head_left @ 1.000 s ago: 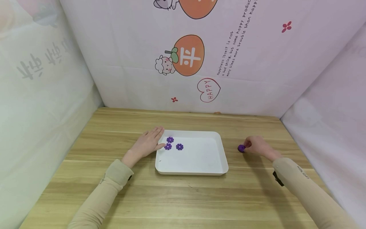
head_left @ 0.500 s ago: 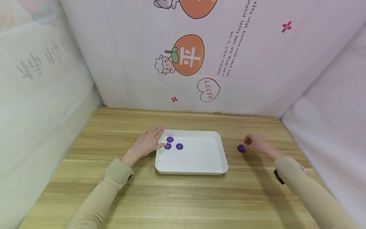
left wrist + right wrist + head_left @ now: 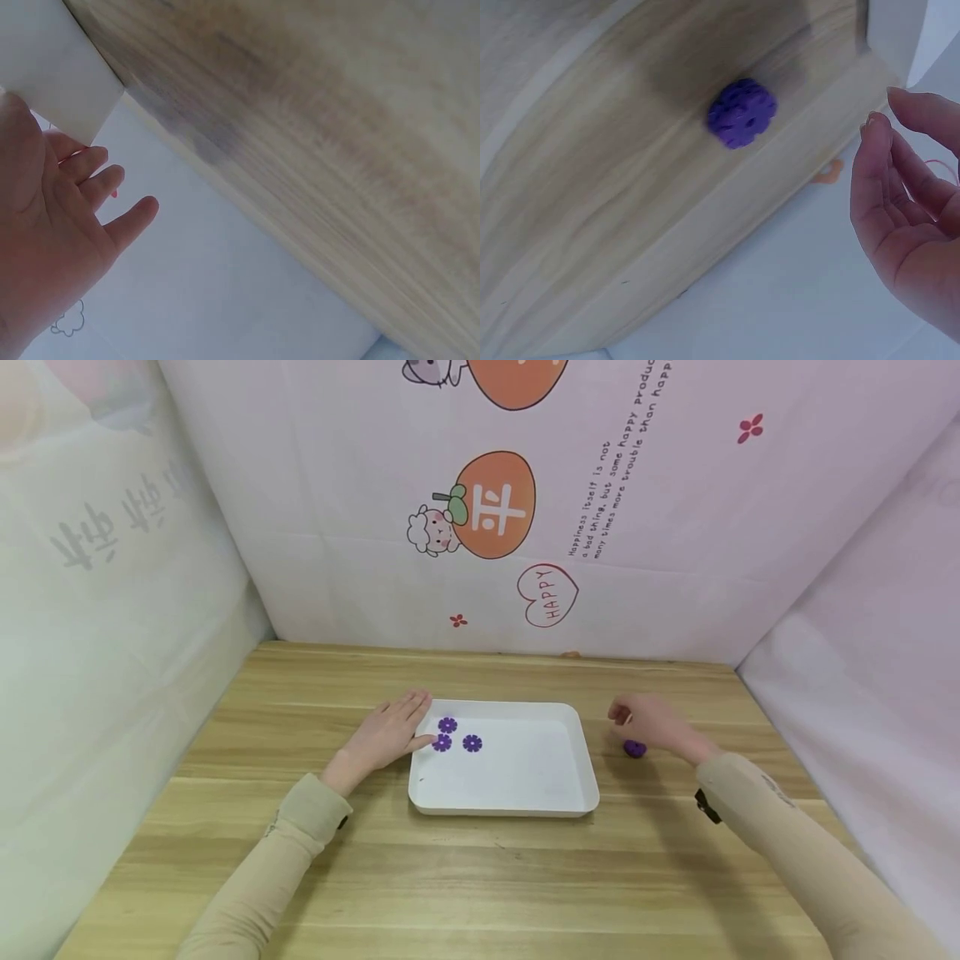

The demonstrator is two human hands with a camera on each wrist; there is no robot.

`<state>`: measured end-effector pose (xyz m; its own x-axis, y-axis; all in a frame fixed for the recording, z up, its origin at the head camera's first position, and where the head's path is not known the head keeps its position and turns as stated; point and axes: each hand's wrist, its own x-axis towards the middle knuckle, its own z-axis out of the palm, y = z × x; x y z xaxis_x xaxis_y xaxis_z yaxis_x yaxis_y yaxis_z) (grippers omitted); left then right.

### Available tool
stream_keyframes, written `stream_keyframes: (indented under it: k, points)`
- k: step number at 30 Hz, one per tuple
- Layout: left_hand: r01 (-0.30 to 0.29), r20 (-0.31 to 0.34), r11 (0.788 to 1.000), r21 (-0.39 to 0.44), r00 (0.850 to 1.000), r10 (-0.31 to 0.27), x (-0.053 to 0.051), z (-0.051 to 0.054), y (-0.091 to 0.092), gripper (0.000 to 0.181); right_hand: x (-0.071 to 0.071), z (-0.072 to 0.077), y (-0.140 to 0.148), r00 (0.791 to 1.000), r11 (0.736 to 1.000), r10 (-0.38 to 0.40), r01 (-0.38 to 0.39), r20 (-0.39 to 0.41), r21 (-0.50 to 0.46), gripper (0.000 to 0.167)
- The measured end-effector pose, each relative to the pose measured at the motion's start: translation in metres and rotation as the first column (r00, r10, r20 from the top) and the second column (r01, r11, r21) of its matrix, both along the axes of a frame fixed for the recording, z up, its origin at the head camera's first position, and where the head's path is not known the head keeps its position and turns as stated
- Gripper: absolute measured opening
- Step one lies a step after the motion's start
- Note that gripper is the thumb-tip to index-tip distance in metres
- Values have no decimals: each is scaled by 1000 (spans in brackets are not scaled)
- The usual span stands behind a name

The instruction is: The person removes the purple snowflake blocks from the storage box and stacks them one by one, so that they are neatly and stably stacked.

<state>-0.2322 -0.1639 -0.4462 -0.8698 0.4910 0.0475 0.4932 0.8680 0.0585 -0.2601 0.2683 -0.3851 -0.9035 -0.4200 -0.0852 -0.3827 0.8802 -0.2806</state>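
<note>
A white tray [image 3: 525, 777] lies on the table, with flat purple flower-shaped discs [image 3: 472, 743] at its left end. My left hand [image 3: 382, 732] rests at the tray's left rim, fingers extended along it and thumb over the edge near one disc; in the left wrist view its fingers touch a tray corner. Between the tray and the right wall, my right hand [image 3: 651, 723] hovers with loosely bent fingers. In the right wrist view a gap shows between thumb and index finger, with nothing visible there. Just below this hand sits a small purple stack of notched discs [image 3: 742, 112].
The wooden table [image 3: 480, 893] carries the tray and the stack. A printed white cloth [image 3: 360, 577] stands upright behind it, with more cloth at the left and right sides.
My right hand has come off the purple stack and moved left and slightly away from me, toward the tray. The stack, the tray and my left hand stay in place.
</note>
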Motion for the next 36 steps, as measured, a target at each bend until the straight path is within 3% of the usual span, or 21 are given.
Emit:
stream_keyframes:
  k: [20, 31, 36]
  points:
    - [17, 30, 999, -28, 999, -16, -2, 2, -3, 78, -14, -2, -77, 989, 987, 137, -132, 53, -92, 16]
    - [51, 3, 999, -8, 999, -51, -2, 0, -7, 76, -14, -12, -116, 978, 980, 198, -197, 69, -26, 20]
    - [62, -9, 998, -28, 998, -62, -3, -2, -9, 78, -11, -13, -134, 973, 979, 205, -201, 106, -41, 20]
